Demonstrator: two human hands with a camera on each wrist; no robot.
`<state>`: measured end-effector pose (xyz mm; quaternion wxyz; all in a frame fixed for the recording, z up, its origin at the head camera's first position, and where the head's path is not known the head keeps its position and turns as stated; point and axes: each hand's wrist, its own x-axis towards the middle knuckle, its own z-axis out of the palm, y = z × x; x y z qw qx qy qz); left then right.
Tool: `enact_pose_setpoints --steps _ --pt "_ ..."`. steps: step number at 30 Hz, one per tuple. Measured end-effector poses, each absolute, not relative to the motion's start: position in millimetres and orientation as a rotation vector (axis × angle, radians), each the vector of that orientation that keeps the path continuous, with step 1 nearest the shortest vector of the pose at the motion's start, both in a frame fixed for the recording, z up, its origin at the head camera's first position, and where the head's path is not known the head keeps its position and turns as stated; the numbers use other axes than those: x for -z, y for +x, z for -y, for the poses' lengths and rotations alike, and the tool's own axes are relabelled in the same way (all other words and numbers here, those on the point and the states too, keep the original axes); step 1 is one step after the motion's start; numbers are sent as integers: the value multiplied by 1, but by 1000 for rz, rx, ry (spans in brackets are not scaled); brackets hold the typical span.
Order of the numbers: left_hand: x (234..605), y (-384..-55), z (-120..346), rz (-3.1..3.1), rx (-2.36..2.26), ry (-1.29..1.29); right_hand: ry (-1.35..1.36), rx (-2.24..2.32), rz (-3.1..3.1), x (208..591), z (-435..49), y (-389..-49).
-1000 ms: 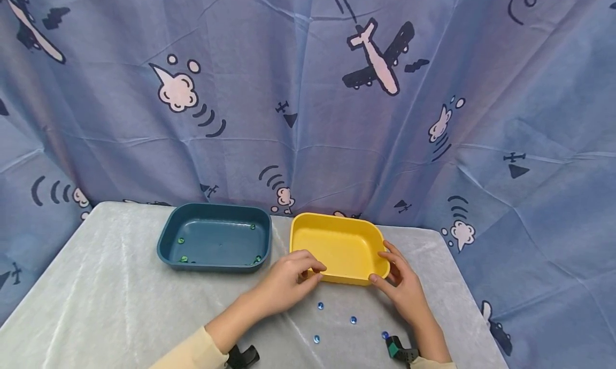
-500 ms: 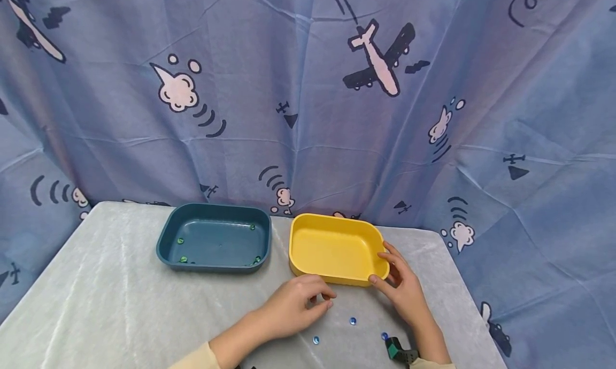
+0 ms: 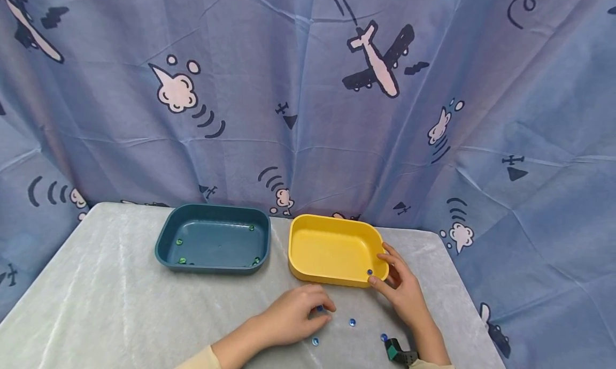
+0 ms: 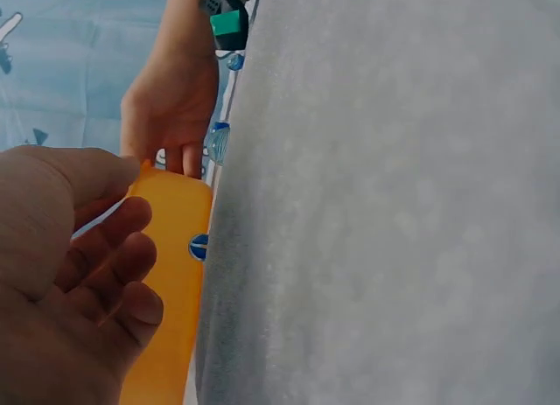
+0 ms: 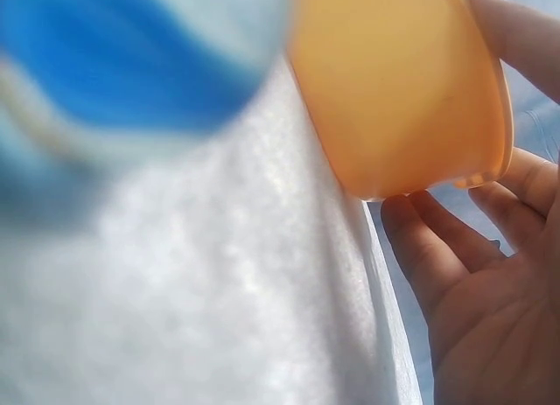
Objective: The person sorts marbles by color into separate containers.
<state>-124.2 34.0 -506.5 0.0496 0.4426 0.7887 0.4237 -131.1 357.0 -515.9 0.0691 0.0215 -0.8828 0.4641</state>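
My left hand (image 3: 297, 314) hovers low over the table in front of the yellow bin (image 3: 337, 251), fingers loosely bent. Beside its fingertips lies a blue glass marble (image 4: 199, 247), apart from them in the left wrist view and partly covered by them in the head view. My right hand (image 3: 406, 291) holds the bin at its right end, thumb at the front corner of the rim and fingers round the side. Inside the bin, near that thumb, is another blue marble (image 3: 369, 272). More blue marbles (image 3: 352, 322) lie on the table between my hands.
To the left stands a dark teal bin (image 3: 214, 240) with several green marbles (image 3: 182, 260) along its walls. A blue marble (image 3: 383, 337) sits against the right wrist's camera mount (image 3: 399, 353). Behind the pale cloth-covered table (image 3: 120, 305) hangs a patterned curtain (image 3: 240, 91).
My left hand has moved from the yellow bin's front rim down to the marble before it. A blue marble now shows inside the bin's right front corner. The right hand has kept its hold.
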Motion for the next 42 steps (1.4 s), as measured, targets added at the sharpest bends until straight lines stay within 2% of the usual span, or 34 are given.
enact_pose_setpoints --steps 28,42 --pt "526 -132 -29 -2371 -1197 1118 56 -1399 2650 516 -356 -129" --pt "529 -133 -29 -2382 -1202 1125 65 -1401 2647 516 -356 -131"
